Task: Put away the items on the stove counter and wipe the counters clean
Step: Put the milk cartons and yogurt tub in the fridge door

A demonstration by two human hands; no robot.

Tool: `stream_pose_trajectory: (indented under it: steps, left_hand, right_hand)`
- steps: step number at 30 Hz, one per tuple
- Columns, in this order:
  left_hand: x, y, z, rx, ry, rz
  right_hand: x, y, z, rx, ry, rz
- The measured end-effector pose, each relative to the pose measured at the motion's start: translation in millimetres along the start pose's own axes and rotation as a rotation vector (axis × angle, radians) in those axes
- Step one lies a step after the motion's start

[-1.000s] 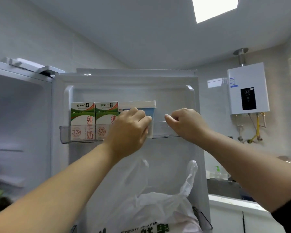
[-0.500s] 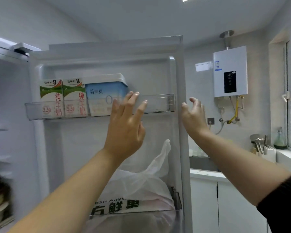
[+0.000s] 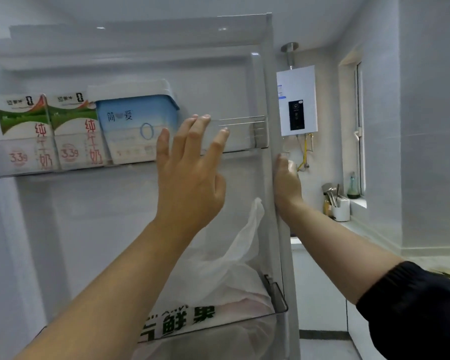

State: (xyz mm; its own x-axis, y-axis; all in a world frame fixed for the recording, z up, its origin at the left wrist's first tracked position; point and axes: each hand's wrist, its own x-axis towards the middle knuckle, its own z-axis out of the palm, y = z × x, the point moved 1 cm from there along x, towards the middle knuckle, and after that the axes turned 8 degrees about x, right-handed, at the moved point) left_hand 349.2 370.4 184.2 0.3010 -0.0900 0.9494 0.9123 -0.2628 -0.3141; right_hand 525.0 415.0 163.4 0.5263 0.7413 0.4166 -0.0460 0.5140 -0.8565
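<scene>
The fridge door [image 3: 140, 61] now carries the yoghurt tub [image 3: 138, 123] in its top shelf at ten o'clock, so that item is stowed. The left hand [image 3: 190, 175] has let go, grip spread and empty; the right hand [image 3: 287, 185], at three o'clock, has moved to the door edge, apparently wrapping it to close.

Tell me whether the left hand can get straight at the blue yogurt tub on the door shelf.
Probably yes: the left hand is open and empty beside the blue yogurt tub, with nothing between them.

Two milk cartons [image 3: 51, 131], one tub [image 3: 138, 123], one bag [image 3: 218, 281]
</scene>
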Motion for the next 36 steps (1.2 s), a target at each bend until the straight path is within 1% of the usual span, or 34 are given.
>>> stream_pose_trajectory:
  steps: [3, 7, 11, 15, 23, 27, 30, 32, 34, 36]
  left_hand:
    - [-2, -4, -12, -0.082, 0.021, 0.001]
    - [-3, -12, -39, -0.209, 0.069, 0.004]
    - [-6, -23, -74, -0.309, 0.122, -0.045]
    - [-9, -37, -120, -0.438, 0.161, -0.164]
    - [-20, -75, -208, -0.639, 0.11, -0.324]
    - [-30, -90, -254, -0.748, 0.027, -0.479]
    - [-42, -98, -284, -0.822, -0.058, -0.575]
    - [-54, -106, -308, -0.85, -0.089, -0.627]
    - [-69, -115, -334, -0.878, -0.137, -0.658]
    - [-87, -123, -358, -0.916, -0.2, -0.692]
  right_hand:
    - [-27, -16, -1, 0.002, 0.054, -0.008]
    - [-75, -41, -4, -0.076, 0.145, -0.018]
    - [-119, -62, -14, -0.141, 0.194, -0.022]
    - [-179, -93, -16, -0.238, 0.229, -0.052]
    - [-268, -131, -6, -0.301, 0.278, -0.219]
    - [-316, -143, 0, -0.251, 0.29, -0.342]
    - [-349, -152, 3, -0.205, 0.244, -0.392]
    - [-372, -157, 7, -0.147, 0.176, -0.4]
    - [-393, -158, 14, -0.059, 0.058, -0.364]
    - [-411, -157, 21, 0.033, -0.086, -0.284]
